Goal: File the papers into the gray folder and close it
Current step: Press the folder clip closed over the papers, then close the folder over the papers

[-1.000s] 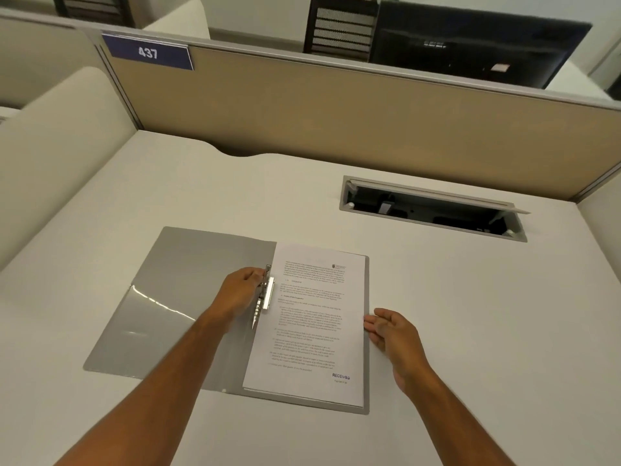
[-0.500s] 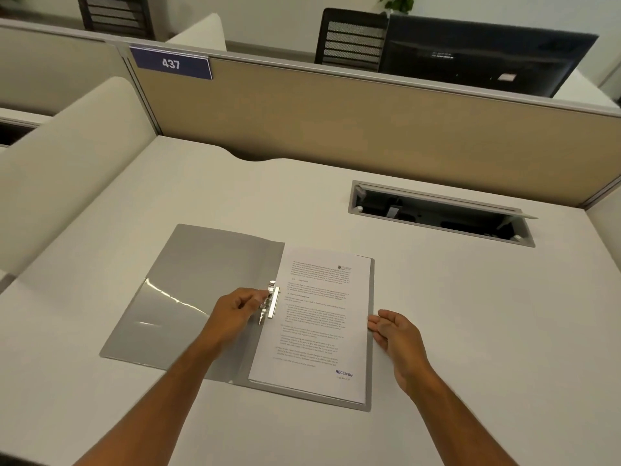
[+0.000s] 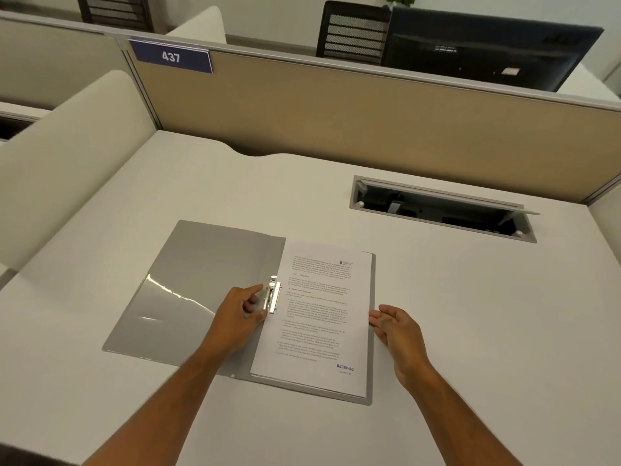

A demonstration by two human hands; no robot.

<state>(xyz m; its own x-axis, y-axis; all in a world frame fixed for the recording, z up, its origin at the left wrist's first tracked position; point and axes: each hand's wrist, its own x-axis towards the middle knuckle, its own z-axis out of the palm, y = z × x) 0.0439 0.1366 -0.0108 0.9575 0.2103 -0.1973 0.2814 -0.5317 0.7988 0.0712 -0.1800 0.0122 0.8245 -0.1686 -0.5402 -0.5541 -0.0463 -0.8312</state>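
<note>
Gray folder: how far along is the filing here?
Done: the papers lie stacked on the right half of the open gray folder. In hand: the left hand is at the metal clip on the stack's left edge; the right hand rests at its right edge. Left: closing the cover.

The white desk (image 3: 437, 331) had a gray folder (image 3: 188, 290) lying open flat on it, with a cable hatch (image 3: 440, 210) sunk into the top further back on the right, lid propped up.
</note>
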